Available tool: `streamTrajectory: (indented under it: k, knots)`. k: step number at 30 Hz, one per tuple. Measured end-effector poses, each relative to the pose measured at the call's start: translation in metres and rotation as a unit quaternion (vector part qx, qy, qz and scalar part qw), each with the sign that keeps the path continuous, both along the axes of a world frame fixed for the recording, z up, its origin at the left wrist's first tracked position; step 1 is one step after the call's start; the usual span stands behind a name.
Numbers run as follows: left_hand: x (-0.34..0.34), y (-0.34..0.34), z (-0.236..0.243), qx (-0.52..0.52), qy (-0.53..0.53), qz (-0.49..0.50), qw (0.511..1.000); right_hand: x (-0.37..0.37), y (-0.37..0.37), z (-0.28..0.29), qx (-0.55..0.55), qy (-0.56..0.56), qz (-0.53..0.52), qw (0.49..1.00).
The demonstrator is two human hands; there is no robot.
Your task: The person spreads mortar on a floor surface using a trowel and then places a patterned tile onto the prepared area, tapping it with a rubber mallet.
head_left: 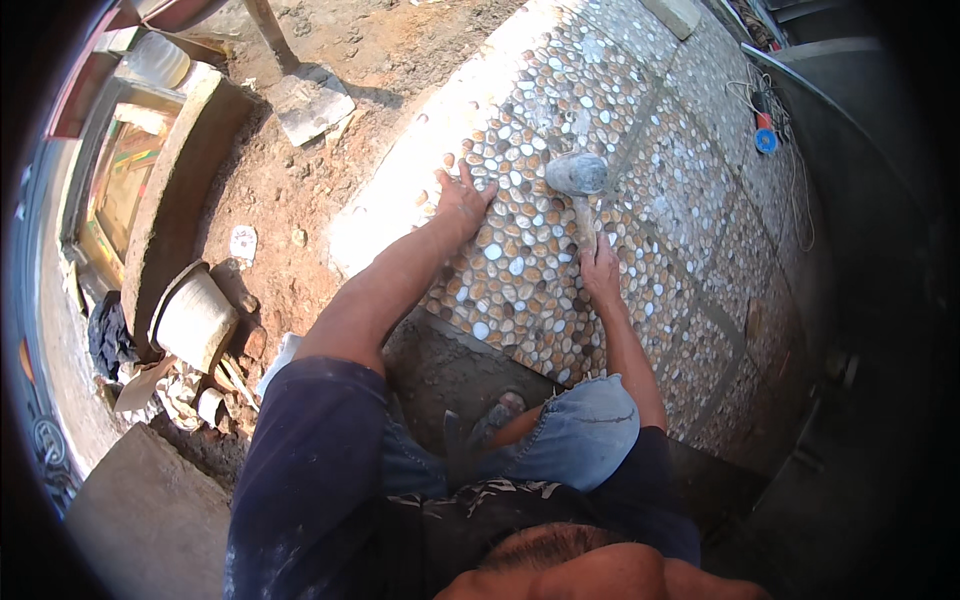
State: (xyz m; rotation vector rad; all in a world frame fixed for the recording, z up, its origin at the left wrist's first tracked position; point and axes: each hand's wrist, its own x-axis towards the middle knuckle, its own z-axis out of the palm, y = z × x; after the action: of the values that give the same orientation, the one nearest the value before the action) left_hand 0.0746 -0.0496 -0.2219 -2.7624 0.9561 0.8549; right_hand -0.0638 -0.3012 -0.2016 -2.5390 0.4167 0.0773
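Observation:
A panel of pebble mosaic tile (515,280), studded with brown, white and dark stones, lies beneath both hands. My left hand (462,200) rests on its surface near the bright, sunlit left part, fingers spread. My right hand (601,265) grips the handle of a rubber mallet with a dusty grey head (574,174), which is over the pebbles to the right of my left hand. More pebble tiles (728,210), divided by grey joints, extend to the right.
Bare soil (265,210) at left holds a trowel-like plate with post (312,108), a plastic tub (190,320), debris and a curved concrete edge (170,190). A cable with a blue-and-orange tool (765,125) lies at upper right. A dark mortar bed (435,370) shows by my legs.

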Motion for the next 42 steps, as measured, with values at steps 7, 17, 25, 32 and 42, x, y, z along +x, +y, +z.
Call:
streamTrajectory:
  k: [7,17,25,32,42]
  knots:
    - [-0.002,0.005,-0.010,-0.004,-0.018,-0.006,1.000,0.044,0.029,0.009,0.024,-0.062,0.042,0.997]
    - [-0.002,0.006,-0.010,-0.019,-0.020,0.009,1.000,0.103,0.046,-0.007,-0.042,0.018,0.122,0.991]
    - [-0.002,0.003,-0.008,-0.006,-0.022,0.004,1.000,0.126,0.065,-0.014,-0.007,0.023,0.129,0.991]
    - [0.000,0.006,0.004,-0.004,-0.009,-0.001,1.000,0.142,0.088,-0.015,-0.019,-0.003,0.158,0.987]
    - [0.000,0.004,0.002,0.008,0.004,-0.004,1.000,0.146,0.098,-0.025,-0.017,0.044,0.142,0.989]
